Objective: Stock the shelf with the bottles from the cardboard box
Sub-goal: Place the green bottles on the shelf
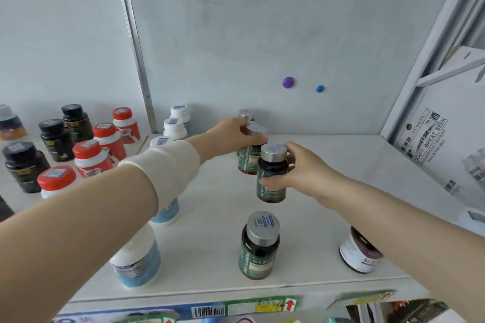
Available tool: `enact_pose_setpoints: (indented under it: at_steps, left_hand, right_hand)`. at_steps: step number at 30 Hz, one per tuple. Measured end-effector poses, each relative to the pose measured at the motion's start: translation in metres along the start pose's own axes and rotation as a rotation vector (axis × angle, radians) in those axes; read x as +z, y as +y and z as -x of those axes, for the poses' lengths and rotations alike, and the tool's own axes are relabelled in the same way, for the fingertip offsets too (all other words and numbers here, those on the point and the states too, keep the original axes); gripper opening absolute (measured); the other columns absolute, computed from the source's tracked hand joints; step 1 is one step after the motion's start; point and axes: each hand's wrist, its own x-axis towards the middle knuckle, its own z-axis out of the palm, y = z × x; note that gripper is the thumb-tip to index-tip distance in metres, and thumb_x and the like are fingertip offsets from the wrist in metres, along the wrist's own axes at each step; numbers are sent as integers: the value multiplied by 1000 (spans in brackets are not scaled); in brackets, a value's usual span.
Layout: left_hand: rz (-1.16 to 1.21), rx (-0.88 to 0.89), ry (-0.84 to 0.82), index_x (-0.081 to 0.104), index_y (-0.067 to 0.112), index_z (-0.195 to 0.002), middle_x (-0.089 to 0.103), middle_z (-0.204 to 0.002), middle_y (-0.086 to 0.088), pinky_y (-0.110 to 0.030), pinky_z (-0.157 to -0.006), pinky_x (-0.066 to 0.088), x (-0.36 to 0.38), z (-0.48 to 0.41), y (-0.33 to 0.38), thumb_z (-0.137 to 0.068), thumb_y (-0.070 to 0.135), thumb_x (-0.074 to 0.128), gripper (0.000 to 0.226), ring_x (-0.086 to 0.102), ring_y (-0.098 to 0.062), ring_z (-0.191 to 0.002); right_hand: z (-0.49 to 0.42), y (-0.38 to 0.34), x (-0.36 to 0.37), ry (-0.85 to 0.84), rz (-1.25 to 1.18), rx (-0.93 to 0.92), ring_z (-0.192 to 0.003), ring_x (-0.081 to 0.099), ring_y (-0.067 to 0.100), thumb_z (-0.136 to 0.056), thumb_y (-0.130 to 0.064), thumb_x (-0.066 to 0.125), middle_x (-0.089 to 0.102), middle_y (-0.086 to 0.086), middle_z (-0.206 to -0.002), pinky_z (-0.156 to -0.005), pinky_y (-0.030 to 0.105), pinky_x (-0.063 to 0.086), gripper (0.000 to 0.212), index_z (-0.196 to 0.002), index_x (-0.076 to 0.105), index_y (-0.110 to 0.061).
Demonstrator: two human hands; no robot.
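Price tags (259, 305) are fixed along the shelf (341, 165) edge, and a front bottle (258, 246) is stood just behind. A second bottle (271, 173) is gripped mid-shelf by the right hand (304, 168), its fingers (270, 181) curled round it. A third bottle (248, 157), just behind, is held at the cap by the left hand (231, 134).

Left hand (232, 132) grips green bottle (249, 157) mid-shelf (341, 165); right hand (301, 168) holds second green bottle (271, 178) just in front; third green bottle (258, 246) near front edge.
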Motion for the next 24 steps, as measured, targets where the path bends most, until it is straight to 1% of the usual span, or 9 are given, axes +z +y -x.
enact_pose_setpoints:
  at_steps: [2,3,5,9,11,15,20,22,24]
  left_hand:
    - [-93,-20,-32,61,7,-104,63,-99,-8,-39,-90,49,2,-8,-4,-78,39,70,42,59,-22,-89]
    - [-115,-25,-48,61,6,-106,63,-103,-11,-40,-91,49,3,-11,-5,-78,38,70,44,61,-26,-95]
    - [-121,-32,-78,60,5,-103,63,-102,-10,-38,-87,52,3,-16,-8,-78,34,71,40,62,-28,-99]
    - [-132,-62,-112,58,4,-104,63,-109,-13,-37,-84,56,2,-21,-15,-78,30,72,39,64,-28,-99]
    - [-154,-64,-127,57,3,-108,62,-112,-14,-38,-85,55,2,-22,-17,-78,30,72,43,64,-30,-101]
    - [-181,-55,-150,56,7,-104,61,-109,-11,-30,-77,55,4,-26,-16,-79,30,71,38,63,-24,-90]
    - [-252,-34,-146,49,18,-83,55,-90,0,-24,-65,52,9,-28,-14,-79,32,70,26,57,-15,-73]
    - [-275,-25,-156,49,17,-91,54,-92,0,-25,-66,51,9,-28,-14,-80,33,69,28,56,-15,-75]
    - [-348,-5,-148,48,17,-110,50,-100,3,-25,-67,45,9,-27,-13,-81,37,68,40,52,-15,-83]
  right_hand:
    - [-11,5,6,-9,96,35,-94,57,18,-63,-16,83,58,-6,-96,-79,33,51,53,-107,53,-17]
    - [-15,7,10,-16,141,42,-91,57,18,-62,-18,84,57,-5,-96,-76,33,51,53,-105,53,-17]
    - [-20,11,15,-32,205,38,-87,54,15,-61,-20,84,55,-8,-92,-70,30,49,53,-103,51,-19]
    - [-25,16,20,-53,262,36,-91,52,12,-60,-21,84,54,-11,-91,-73,25,48,56,-104,50,-19]
    - [-26,17,22,-69,287,37,-92,51,12,-61,-23,84,54,-9,-96,-64,19,43,57,-105,48,-19]
    - [-27,19,24,-81,293,35,-88,49,9,-61,-25,85,49,-14,-91,-56,11,33,60,-104,43,-22]
    - [-24,23,27,-86,306,0,-87,49,7,-60,-26,85,48,-18,-88,-52,5,30,64,-104,39,-26]
    - [-23,24,28,-86,311,-1,-89,49,8,-61,-27,84,49,-17,-91,-54,6,30,64,-105,38,-25]
    - [-22,23,27,-99,300,6,-94,50,9,-62,-31,84,52,-12,-100,-60,9,34,68,-113,40,-22]
